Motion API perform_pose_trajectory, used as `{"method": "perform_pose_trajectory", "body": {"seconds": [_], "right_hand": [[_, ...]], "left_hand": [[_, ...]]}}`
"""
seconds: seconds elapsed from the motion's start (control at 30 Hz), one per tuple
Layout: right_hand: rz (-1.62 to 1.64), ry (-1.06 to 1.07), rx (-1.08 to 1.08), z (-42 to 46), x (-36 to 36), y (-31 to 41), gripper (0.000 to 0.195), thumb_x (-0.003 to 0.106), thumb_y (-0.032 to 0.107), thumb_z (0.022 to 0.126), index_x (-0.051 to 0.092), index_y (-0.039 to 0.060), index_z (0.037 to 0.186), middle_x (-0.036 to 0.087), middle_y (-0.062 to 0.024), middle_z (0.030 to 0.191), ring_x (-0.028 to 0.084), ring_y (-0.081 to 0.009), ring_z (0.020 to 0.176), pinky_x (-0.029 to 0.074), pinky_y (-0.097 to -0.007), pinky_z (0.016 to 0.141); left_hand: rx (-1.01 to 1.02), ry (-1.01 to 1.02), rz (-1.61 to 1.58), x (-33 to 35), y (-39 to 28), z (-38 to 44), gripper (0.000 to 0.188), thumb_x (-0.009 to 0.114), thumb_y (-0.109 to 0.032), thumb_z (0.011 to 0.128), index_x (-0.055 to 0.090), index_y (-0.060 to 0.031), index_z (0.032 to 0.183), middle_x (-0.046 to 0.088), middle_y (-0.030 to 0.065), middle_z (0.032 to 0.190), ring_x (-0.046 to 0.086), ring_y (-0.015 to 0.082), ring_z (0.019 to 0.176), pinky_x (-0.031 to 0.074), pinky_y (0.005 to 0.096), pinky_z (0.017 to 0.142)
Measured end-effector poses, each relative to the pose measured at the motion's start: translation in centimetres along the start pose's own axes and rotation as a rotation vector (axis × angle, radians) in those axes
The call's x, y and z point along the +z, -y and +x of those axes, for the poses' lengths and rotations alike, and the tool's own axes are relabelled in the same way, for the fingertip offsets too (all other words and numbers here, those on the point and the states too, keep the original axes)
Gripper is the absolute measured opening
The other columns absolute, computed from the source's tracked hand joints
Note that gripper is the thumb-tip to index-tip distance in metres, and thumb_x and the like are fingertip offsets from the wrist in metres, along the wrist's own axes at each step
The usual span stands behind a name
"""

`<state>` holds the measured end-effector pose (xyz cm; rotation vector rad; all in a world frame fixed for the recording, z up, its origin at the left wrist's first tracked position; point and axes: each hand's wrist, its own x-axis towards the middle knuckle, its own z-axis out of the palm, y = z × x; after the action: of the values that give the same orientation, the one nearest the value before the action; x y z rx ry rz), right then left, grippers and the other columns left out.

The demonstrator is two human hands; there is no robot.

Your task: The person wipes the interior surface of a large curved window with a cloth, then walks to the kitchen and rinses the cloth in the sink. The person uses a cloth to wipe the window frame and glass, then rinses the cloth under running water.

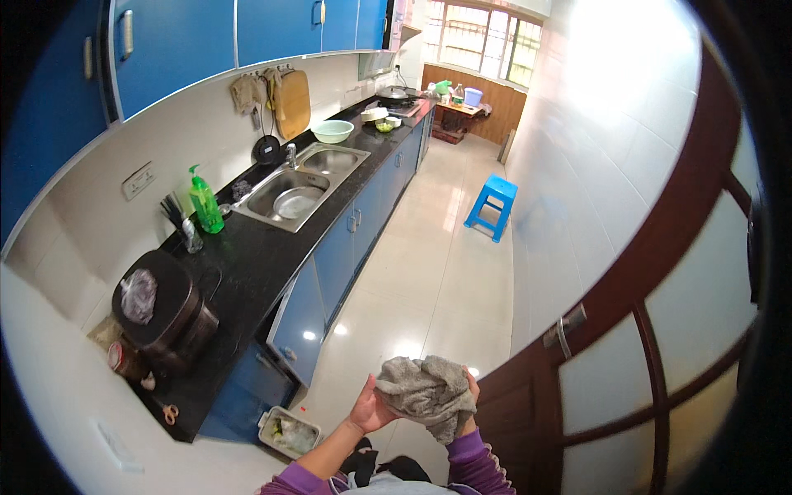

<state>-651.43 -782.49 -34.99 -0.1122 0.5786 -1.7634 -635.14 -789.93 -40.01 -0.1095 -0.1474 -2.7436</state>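
Note:
A crumpled grey-brown cloth point(426, 391), which looks like a towel, is bunched between my two hands in front of my body. My left hand point(372, 405) supports it from the left and below, palm turned up and thumb raised along its edge. On the other side, my right hand point(473, 390) holds the cloth, with most of its fingers hidden behind the folds. One end of the cloth hangs down over my right wrist. Below it are my dark shoes on the pale tiled floor point(402, 278).
A black countertop point(260, 272) runs along the left with a double steel sink point(272, 199), a green pump bottle point(205, 201) and scissors point(170, 413). One blue cabinet door point(300, 325) stands ajar above a waste bin point(263, 427). A blue stool point(493, 204) and brown door point(520, 414) are at right.

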Motion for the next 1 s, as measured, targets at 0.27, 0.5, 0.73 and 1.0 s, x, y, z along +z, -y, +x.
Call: {"method": "perform_pose_trajectory", "body": {"seconds": [0.27, 0.5, 0.73, 1.0], "right_hand": [[0.033, -0.065, 0.092, 17.4, 0.7, 2.0, 0.054, 0.031, 0.042, 0.085, 0.048, -0.0008, 0.114, 0.052, -0.0186, 0.111, 0.051, -0.0333, 0.1, 0.041, -0.0446, 0.088], [-0.085, 0.106, 0.27, 39.0, 1.9, 0.2, 0.05, 0.038, 0.037, 0.084, 0.046, -0.0015, 0.116, 0.052, -0.0173, 0.112, 0.051, -0.0303, 0.102, 0.04, -0.0419, 0.089], [-0.414, 0.415, 0.231, 62.1, 17.1, -4.4, 0.049, 0.054, 0.021, 0.08, 0.039, 0.001, 0.121, 0.048, -0.0108, 0.115, 0.048, -0.0215, 0.104, 0.04, -0.0329, 0.088], [-0.938, 0.183, 0.283, 76.6, 16.8, -9.1, 0.024, 0.049, 0.023, 0.083, 0.048, 0.0063, 0.1, 0.051, -0.0031, 0.089, 0.054, -0.0158, 0.079, 0.047, -0.0358, 0.068]], "left_hand": [[0.06, -0.255, 0.296, -1.7, -14.8, 10.9, 0.048, 0.039, -0.024, 0.089, 0.026, -0.0059, 0.131, 0.036, 0.0122, 0.131, 0.035, 0.0277, 0.12, 0.026, 0.0466, 0.1], [0.307, -0.468, 0.339, -5.0, -29.7, 18.1, 0.044, 0.043, -0.012, 0.086, 0.031, -0.0045, 0.128, 0.039, 0.0138, 0.127, 0.039, 0.0277, 0.117, 0.033, 0.0453, 0.096], [0.642, -0.621, 0.53, -4.3, -50.6, 23.1, 0.037, 0.045, -0.018, 0.086, 0.039, -0.0022, 0.119, 0.049, 0.0129, 0.117, 0.05, 0.0251, 0.106, 0.043, 0.0415, 0.086], [0.678, -1.169, 0.397, -12.7, -61.9, 21.2, 0.061, 0.054, -0.017, 0.081, 0.02, 0.0014, 0.128, 0.019, 0.027, 0.129, 0.036, 0.0404, 0.112, 0.045, 0.0487, 0.082]]}}
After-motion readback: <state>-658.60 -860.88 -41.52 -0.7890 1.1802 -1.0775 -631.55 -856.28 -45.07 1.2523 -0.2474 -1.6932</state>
